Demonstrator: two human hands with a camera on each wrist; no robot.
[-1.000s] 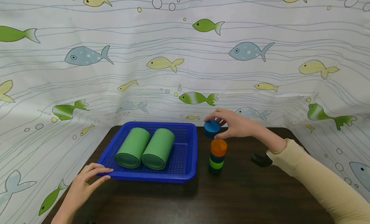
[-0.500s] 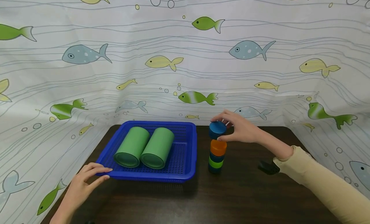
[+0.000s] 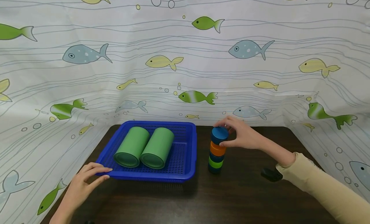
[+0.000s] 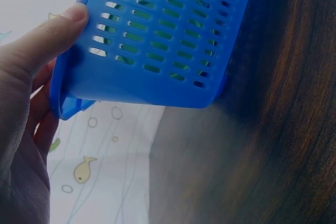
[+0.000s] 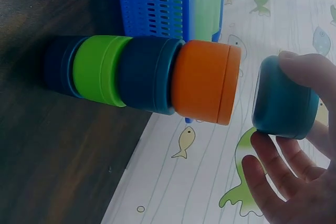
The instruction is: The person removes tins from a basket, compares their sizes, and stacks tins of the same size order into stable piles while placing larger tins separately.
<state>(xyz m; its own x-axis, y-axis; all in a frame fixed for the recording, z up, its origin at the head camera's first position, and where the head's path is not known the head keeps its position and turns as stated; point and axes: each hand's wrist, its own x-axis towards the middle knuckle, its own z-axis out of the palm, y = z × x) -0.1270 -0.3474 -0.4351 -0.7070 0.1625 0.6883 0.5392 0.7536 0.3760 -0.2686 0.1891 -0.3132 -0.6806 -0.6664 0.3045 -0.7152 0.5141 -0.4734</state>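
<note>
Between thumb and fingertips, my right hand [image 3: 241, 132] holds a small round blue container [image 3: 219, 135]. It hovers over a stack of similar containers, topped by an orange container [image 3: 217, 149]; a narrow gap between the two shows in the right wrist view. Below the orange one come a dark blue container [image 5: 147, 74], a lime green container [image 5: 100, 69] and another dark blue one at the bottom. My left hand [image 3: 83, 182] pinches the rim of a blue plastic basket [image 3: 150, 176] at its near left corner, thumb outside and fingers behind the rim in the left wrist view.
Two green cylindrical cans [image 3: 132, 147] lie side by side in the basket, left of the stack. A dark brown table [image 3: 245, 198] bears everything. A white curtain with fish prints [image 3: 185, 73] rises at the back and sides. A black object [image 3: 271, 174] is by the right sleeve.
My right hand has carried the blue container rightward, then down closer over the orange one. The left hand, basket and stack stay in place.
</note>
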